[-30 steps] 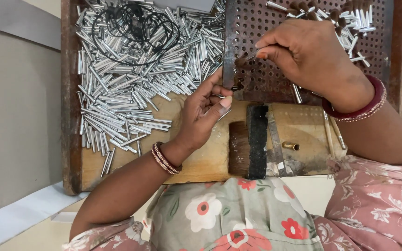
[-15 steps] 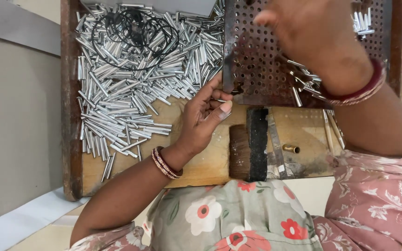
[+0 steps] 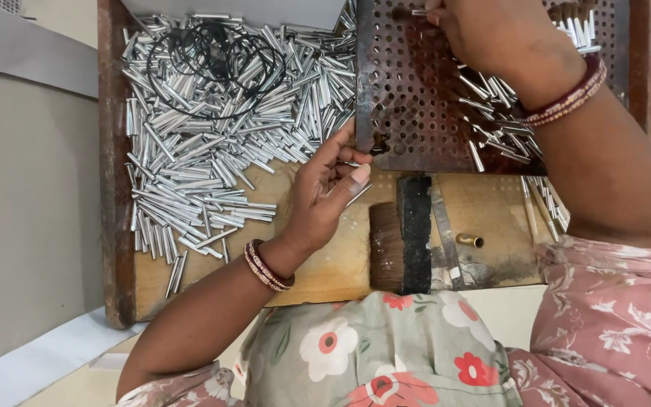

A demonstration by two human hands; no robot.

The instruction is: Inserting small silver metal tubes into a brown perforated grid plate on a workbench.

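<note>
A wooden tray holds a heap of thin silver metal tubes on its left. A rusty brown perforated plate lies over its right half. My left hand rests at the plate's lower left corner, pinching a few tubes between thumb and fingers. My right hand is up at the plate's top edge with a single tube held at its fingertips. Loose tubes lie on the plate under my right wrist.
A coil of black wire sits on the tube heap. A black brush block and a small brass piece lie on the tray's front. A grey board is at the top, and my floral clothing below.
My right hand has travelled from near my left hand up to the plate's top edge. My left hand has stayed at the plate's corner.
</note>
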